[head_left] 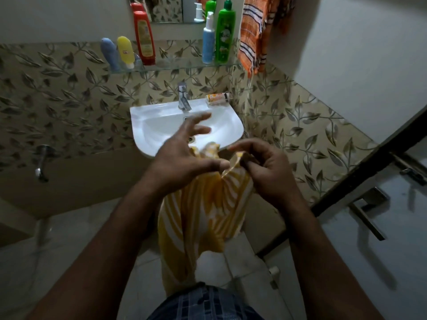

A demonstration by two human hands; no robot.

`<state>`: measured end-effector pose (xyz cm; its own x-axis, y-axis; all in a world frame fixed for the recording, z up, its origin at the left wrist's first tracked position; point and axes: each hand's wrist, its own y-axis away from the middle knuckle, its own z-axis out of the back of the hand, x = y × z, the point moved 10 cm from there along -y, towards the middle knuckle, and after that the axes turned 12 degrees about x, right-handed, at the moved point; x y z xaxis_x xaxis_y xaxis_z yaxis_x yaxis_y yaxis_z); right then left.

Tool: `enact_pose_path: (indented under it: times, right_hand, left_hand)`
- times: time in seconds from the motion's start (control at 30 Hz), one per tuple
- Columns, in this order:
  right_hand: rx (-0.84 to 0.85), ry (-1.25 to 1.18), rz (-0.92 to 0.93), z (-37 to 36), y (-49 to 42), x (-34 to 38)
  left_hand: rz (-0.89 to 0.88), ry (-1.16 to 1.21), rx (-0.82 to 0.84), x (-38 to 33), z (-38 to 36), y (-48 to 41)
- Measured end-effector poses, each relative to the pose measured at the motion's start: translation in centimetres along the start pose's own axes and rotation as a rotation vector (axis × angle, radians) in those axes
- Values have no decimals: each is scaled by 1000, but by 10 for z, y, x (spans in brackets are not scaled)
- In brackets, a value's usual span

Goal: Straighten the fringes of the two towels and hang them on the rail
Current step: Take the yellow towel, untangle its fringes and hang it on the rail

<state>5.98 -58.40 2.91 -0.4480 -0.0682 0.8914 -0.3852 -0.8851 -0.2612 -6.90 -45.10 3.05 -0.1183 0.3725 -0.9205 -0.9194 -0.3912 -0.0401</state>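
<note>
A yellow and white striped towel (198,218) hangs bunched from my two hands in front of the sink. My right hand (265,167) pinches its top edge between thumb and fingers. My left hand (182,155) touches the bunched top with its thumb, while its fingers spread straight out over the basin. An orange towel (254,35) with dark and white stripes hangs at the upper right, beside the mirror. What it hangs from is out of view.
A white sink (147,125) with a chrome tap (183,98) is just ahead. Above it a glass shelf (171,65) carries several bottles. A door with a metal handle (367,211) stands at the right. A wall tap (41,165) sticks out at the left.
</note>
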Motion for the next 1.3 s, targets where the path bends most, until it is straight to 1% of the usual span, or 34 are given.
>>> enact_pose_path:
  times: [0.03, 0.07, 0.1, 0.17, 0.2, 0.27, 0.33, 0.4, 0.5, 0.63, 0.67, 0.73, 0.8, 0.83, 0.9, 0.97, 1.0, 1.1, 1.17, 1.2, 1.23, 1.27, 1.3]
  right_hand:
    - [-18, 30, 30, -1, -3, 12]
    - [-54, 61, 38, 0, -5, 19]
    - [-98, 109, 36, 3, -6, 25]
    - [-164, 215, 18, 12, -6, 30]
    - [-172, 217, 1, 17, -5, 29]
    - [-144, 102, -59, 26, -3, 17]
    - [-104, -7, -91, 30, 2, 5]
    - [-92, -86, -99, 30, 8, -4]
    - [-68, -205, -122, 24, 10, -10]
    - [1, -185, -116, 22, 9, -6]
    - [-29, -212, -104, 25, 9, -5]
    - [-172, -335, -121, 34, 10, -8]
    - [-331, -444, -191, 37, 13, -16]
    - [-384, -450, -221, 38, 13, -18]
    - [-416, -399, -228, 38, 13, -16]
    - [-394, -339, -173, 41, 12, -4]
    - [-390, -289, -138, 45, 12, 4]
    - [-449, -12, -53, 69, 15, 23]
    - [-493, 187, -63, 83, 17, 20]
    - [-480, 234, -91, 86, 17, 14]
    - [-431, 261, -118, 85, 16, 8]
    - [-340, 261, -129, 77, 13, 3]
    - [-210, 253, -138, 62, 10, 0]
  left_hand:
    - [-22, 53, 127, -1, -20, -2]
    - [-46, 101, 207, -1, -34, -3]
    - [-58, 113, 218, 1, -40, -5]
    - [-65, 84, 114, 3, -36, -6]
    - [-72, 56, 46, 5, -29, -6]
    - [-82, 49, -57, 7, -17, -4]
    - [-62, 161, -140, 13, -2, -2]
    - [-57, 198, -164, 14, 3, -2]
    - [-74, 142, -150, 10, -1, -2]
    - [-54, 94, -184, 10, -1, 0]
    - [-57, 115, -173, 9, -1, 0]
    - [-44, 137, -121, 9, -5, -2]
    - [-24, 51, -30, 5, -19, -4]
    - [-17, 1, 1, 3, -26, -4]
    - [-14, -74, -11, 2, -33, -4]
    - [2, -142, -34, 5, -34, -3]
    - [15, -172, -19, 7, -36, -3]
    - [46, -192, 71, 13, -39, -5]
    - [52, -172, 107, 17, -36, -4]
    - [49, -169, 124, 18, -36, -4]
    - [40, -167, 128, 18, -36, -4]
    - [26, -150, 113, 17, -36, -4]
    - [5, -106, 82, 15, -34, -3]
